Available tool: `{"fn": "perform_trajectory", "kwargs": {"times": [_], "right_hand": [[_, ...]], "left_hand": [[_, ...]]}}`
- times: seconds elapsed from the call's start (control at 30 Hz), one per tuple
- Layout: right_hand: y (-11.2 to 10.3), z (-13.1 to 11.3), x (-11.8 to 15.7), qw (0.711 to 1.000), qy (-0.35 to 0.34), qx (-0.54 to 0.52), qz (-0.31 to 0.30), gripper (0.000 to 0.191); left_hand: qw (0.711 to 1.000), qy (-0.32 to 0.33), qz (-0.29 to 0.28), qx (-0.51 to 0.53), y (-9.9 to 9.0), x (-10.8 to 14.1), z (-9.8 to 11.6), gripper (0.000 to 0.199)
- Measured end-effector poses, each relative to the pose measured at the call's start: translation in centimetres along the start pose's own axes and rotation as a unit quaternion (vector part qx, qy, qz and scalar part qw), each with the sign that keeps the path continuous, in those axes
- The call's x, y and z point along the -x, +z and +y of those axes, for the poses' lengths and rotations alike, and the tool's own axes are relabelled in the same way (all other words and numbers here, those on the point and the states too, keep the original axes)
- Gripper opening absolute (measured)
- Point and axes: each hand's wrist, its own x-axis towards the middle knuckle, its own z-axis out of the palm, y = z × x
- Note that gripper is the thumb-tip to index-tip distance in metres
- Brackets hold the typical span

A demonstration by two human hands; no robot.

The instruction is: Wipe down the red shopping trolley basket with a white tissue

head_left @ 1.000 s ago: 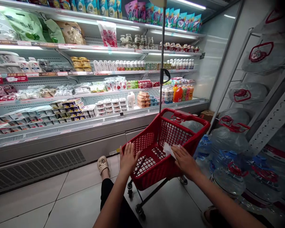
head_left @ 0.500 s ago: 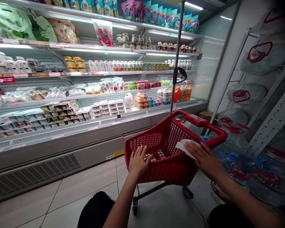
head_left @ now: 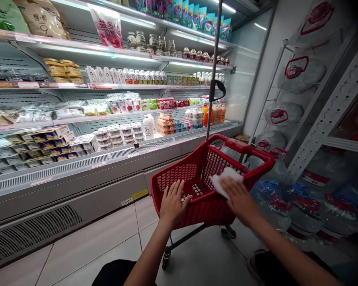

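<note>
A small red shopping cart (head_left: pixel 207 212) with perforated plastic sides stands in front of me. My left hand (head_left: pixel 173 201) lies on its near rim, fingers stretched out and spread. Pressed under my right hand (head_left: pixel 239 200) is a white cloth (head_left: pixel 230 174), at the right part of the same near rim; the fingers lie over the cloth and partly cover it. A tall metal pole (head_left: pixel 216 51) with a black hook rises from the far side of the cart.
A lit refrigerated display (head_left: pixel 101 163) with cups, bottles and bags runs along the left and back. Large water bottles (head_left: pixel 271 198) stand on the floor at the right, beside a white perforated rack post (head_left: pixel 322 135). Below is a tiled floor (head_left: pixel 107 238).
My right hand has moved left along the near rim with the white cloth. My left hand stays on the rim. The view has turned a little to the right.
</note>
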Motion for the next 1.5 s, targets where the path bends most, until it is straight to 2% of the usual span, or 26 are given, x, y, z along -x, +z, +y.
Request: {"fn": "perform_trajectory", "kwargs": {"times": [0.07,0.1,0.17,0.2,0.27,0.43,0.53,0.63,0.77,0.87,1.0,1.1,1.2,1.3,1.37,1.43,1.5], "right_hand": [[0.5,-3.8,-0.8,0.998,-0.048,-0.025,-0.022,0.092],[0.6,-4.9,-1.1,0.996,-0.071,-0.035,-0.033,0.092],[0.5,-5.2,-1.5,0.992,-0.106,-0.041,-0.048,0.091],[0.4,-4.3,-1.5,0.991,-0.115,-0.038,-0.051,0.091],[-0.2,-1.1,-1.1,0.992,-0.111,-0.019,-0.049,0.09],[-2.2,8.8,0.4,0.998,-0.001,0.051,-0.022,0.083],[-2.6,11.1,0.6,0.994,0.077,0.072,0.007,0.079],[-2.0,9.8,0.3,0.991,0.103,0.082,0.022,0.08],[-0.1,7.1,-0.7,0.994,0.089,0.066,0.006,0.078],[1.5,7.3,-1.8,0.995,0.095,0.04,0.008,0.073],[3.8,7.8,-3.9,0.989,0.143,0.033,0.004,0.066],[5.2,4.7,-5.1,0.99,0.133,0.008,-0.033,0.06],[5.7,-1.6,-5.1,0.993,0.093,-0.053,-0.049,0.056],[4.8,-8.4,-4.1,0.991,0.038,-0.118,-0.044,0.055],[3.6,-11.8,-3.2,0.987,-0.01,-0.155,-0.051,0.054],[2.5,-13.5,-2.3,0.979,-0.055,-0.183,-0.066,0.054],[1.6,-13.4,-1.7,0.972,-0.092,-0.197,-0.085,0.054]], "left_hand": [[1.0,0.009,0.005,-0.001,0.1,-0.2,-0.2,0.068],[1.0,0.012,0.007,0.0,0.1,-0.2,-0.4,0.067],[1.0,0.013,0.006,0.002,0.2,-0.4,-0.8,0.067],[1.0,0.011,0.005,0.003,0.2,-0.4,-1.0,0.067],[1.0,0.005,-0.002,0.002,0.2,-0.5,-1.5,0.068],[1.0,0.019,-0.022,0.002,0.5,-0.6,-1.9,0.068],[0.998,0.049,-0.028,0.015,0.5,-0.5,-1.9,0.066],[0.996,0.079,-0.034,0.033,0.3,-0.3,-1.9,0.066],[0.988,0.143,-0.037,0.05,-0.2,0.1,-1.4,0.067],[0.979,0.192,-0.044,0.054,-0.5,0.4,-1.2,0.065],[0.976,0.201,-0.065,0.049,-0.8,1.0,-2.5,0.066],[0.979,0.191,-0.058,0.04,-0.6,1.5,-3.7,0.072],[0.98,0.188,-0.056,0.041,0.0,1.7,-3.6,0.078],[0.98,0.188,-0.051,0.046,0.4,1.7,-3.0,0.092],[0.978,0.197,-0.05,0.046,0.4,1.6,-3.0,0.105],[0.974,0.211,-0.064,0.043,0.1,1.4,-3.7,0.114],[0.973,0.213,-0.085,0.038,-0.3,1.3,-5.1,0.121]]}}
